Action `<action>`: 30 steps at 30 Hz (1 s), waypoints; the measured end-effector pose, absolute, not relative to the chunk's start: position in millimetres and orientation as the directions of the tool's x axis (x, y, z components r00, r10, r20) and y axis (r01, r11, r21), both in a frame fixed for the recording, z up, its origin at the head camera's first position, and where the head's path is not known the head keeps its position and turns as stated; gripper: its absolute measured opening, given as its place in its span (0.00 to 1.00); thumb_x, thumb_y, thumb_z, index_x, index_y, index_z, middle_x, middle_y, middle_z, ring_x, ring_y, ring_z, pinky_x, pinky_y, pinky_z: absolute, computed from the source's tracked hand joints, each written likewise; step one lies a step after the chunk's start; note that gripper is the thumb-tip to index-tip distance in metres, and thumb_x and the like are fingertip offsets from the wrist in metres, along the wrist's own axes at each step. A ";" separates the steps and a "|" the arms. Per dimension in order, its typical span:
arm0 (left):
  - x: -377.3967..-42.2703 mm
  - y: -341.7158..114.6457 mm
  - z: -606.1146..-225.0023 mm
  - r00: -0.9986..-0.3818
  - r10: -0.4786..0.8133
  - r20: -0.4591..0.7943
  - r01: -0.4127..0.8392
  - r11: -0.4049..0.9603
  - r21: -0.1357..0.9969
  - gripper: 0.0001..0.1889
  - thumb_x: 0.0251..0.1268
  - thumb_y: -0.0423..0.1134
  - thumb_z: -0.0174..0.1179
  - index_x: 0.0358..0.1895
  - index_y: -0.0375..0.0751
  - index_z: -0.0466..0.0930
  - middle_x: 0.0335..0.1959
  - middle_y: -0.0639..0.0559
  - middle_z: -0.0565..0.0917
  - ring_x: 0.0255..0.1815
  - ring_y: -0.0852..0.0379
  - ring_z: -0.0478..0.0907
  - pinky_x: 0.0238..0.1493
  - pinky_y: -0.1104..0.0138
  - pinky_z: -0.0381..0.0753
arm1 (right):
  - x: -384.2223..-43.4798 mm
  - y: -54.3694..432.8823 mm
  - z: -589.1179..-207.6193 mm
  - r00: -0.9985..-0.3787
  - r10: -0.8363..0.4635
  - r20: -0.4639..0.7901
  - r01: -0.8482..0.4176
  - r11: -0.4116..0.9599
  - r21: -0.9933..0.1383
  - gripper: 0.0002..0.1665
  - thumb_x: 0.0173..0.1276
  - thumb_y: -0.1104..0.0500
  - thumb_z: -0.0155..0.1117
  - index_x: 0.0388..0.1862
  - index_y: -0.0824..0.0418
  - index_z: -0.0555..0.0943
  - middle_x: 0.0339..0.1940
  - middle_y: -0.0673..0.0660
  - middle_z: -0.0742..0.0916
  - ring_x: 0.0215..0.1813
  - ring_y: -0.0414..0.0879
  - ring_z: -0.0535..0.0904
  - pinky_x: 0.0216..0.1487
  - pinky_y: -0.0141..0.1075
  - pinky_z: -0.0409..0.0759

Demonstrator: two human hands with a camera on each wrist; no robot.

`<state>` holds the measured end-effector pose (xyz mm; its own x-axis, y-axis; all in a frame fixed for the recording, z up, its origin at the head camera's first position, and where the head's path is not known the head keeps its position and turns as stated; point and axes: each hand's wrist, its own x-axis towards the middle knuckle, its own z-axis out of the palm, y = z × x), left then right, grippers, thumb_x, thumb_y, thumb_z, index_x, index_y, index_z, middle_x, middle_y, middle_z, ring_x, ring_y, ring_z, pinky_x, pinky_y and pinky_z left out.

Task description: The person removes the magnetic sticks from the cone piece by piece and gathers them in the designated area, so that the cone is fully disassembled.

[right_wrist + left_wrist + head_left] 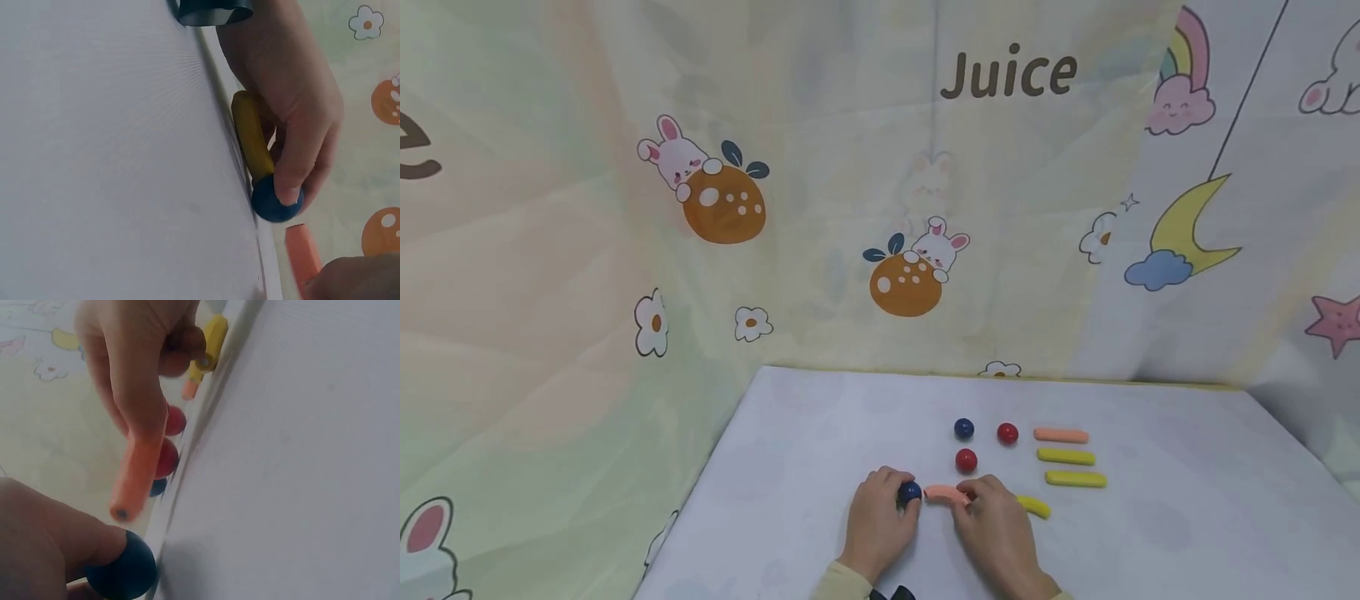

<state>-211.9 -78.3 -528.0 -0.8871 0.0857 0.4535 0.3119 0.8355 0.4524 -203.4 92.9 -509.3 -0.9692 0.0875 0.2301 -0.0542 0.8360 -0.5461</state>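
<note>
My left hand (878, 518) pinches a dark blue ball (910, 492) between thumb and fingers, near the front of the white table. In the right wrist view, a curved yellow stick (251, 134) meets that ball and lies beneath the left palm. My right hand (997, 527) grips a curved orange stick (942, 494) by one end. The stick's free end points at the blue ball with a small gap between; a dark spot shows in that end in the left wrist view. Another curved yellow stick (1034, 506) lies just right of the right hand, partly hidden by it.
Behind the hands lie another blue ball (964, 428), a red ball (1007, 433) and a second red ball (966, 460). To their right are a straight orange stick (1060, 435) and two yellow sticks (1076, 478). A printed cloth (820, 208) hangs behind the table (775, 492).
</note>
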 end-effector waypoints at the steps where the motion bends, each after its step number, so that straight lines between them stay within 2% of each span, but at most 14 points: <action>1: -212.5 -78.6 -528.6 -0.890 0.069 0.451 0.300 0.834 0.463 0.13 0.55 0.44 0.69 0.44 0.50 0.84 0.39 0.59 0.81 0.43 0.59 0.79 0.46 0.61 0.79 | -201.9 94.6 -508.2 -0.970 0.095 0.226 -0.050 0.826 -0.562 0.12 0.54 0.57 0.76 0.38 0.54 0.86 0.32 0.47 0.81 0.29 0.39 0.73 0.31 0.32 0.77; 5: -215.2 -80.2 -531.2 -0.893 0.020 0.449 0.267 0.828 0.493 0.14 0.54 0.42 0.70 0.45 0.50 0.84 0.40 0.59 0.81 0.44 0.58 0.79 0.47 0.61 0.79 | -193.9 107.1 -505.2 -0.977 0.115 0.180 -0.030 0.761 -0.648 0.10 0.58 0.54 0.74 0.40 0.51 0.86 0.33 0.45 0.81 0.28 0.39 0.70 0.25 0.29 0.70; 9: -216.2 -80.7 -531.4 -0.896 0.011 0.443 0.261 0.820 0.509 0.14 0.54 0.43 0.69 0.45 0.50 0.84 0.39 0.58 0.81 0.44 0.58 0.79 0.47 0.60 0.79 | -184.1 128.4 -509.2 -0.980 0.109 0.166 -0.038 0.715 -0.698 0.08 0.60 0.48 0.73 0.38 0.45 0.86 0.30 0.42 0.80 0.27 0.39 0.70 0.27 0.29 0.70; 12: -216.7 -81.1 -531.5 -0.895 0.011 0.446 0.267 0.815 0.514 0.14 0.55 0.43 0.69 0.45 0.49 0.84 0.39 0.58 0.81 0.43 0.57 0.79 0.46 0.61 0.79 | -176.5 143.6 -512.8 -0.982 0.113 0.153 -0.030 0.705 -0.709 0.11 0.59 0.45 0.74 0.38 0.44 0.85 0.31 0.41 0.80 0.28 0.38 0.71 0.28 0.28 0.70; 17: -216.3 -81.2 -531.0 -0.899 0.015 0.437 0.268 0.808 0.524 0.14 0.56 0.44 0.68 0.46 0.49 0.84 0.40 0.58 0.81 0.44 0.57 0.79 0.47 0.61 0.79 | -168.5 164.3 -515.4 -0.984 0.142 0.104 0.028 0.710 -0.704 0.16 0.57 0.45 0.75 0.41 0.49 0.85 0.35 0.43 0.83 0.30 0.39 0.72 0.29 0.29 0.71; 23: -216.0 -81.7 -529.9 -0.909 0.011 0.416 0.254 0.805 0.535 0.14 0.57 0.44 0.68 0.47 0.49 0.83 0.41 0.58 0.81 0.45 0.57 0.79 0.48 0.60 0.79 | -169.1 184.6 -520.2 -0.985 0.156 0.078 0.066 0.751 -0.657 0.17 0.56 0.44 0.76 0.39 0.52 0.84 0.33 0.46 0.84 0.34 0.42 0.73 0.34 0.32 0.74; 30: -216.6 -80.6 -530.7 -0.915 0.007 0.404 0.248 0.798 0.549 0.14 0.56 0.44 0.68 0.47 0.50 0.83 0.41 0.59 0.81 0.46 0.58 0.79 0.48 0.60 0.78 | -171.0 197.0 -519.9 -0.986 0.164 0.039 0.106 0.778 -0.619 0.17 0.56 0.49 0.75 0.41 0.56 0.84 0.32 0.48 0.83 0.34 0.44 0.72 0.32 0.33 0.72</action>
<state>-216.6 -80.6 -530.7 -0.9147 0.0066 0.4040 0.2483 0.7980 0.5491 -171.0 197.0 -519.9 -0.9856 0.1645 0.0388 0.1056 0.7784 -0.6189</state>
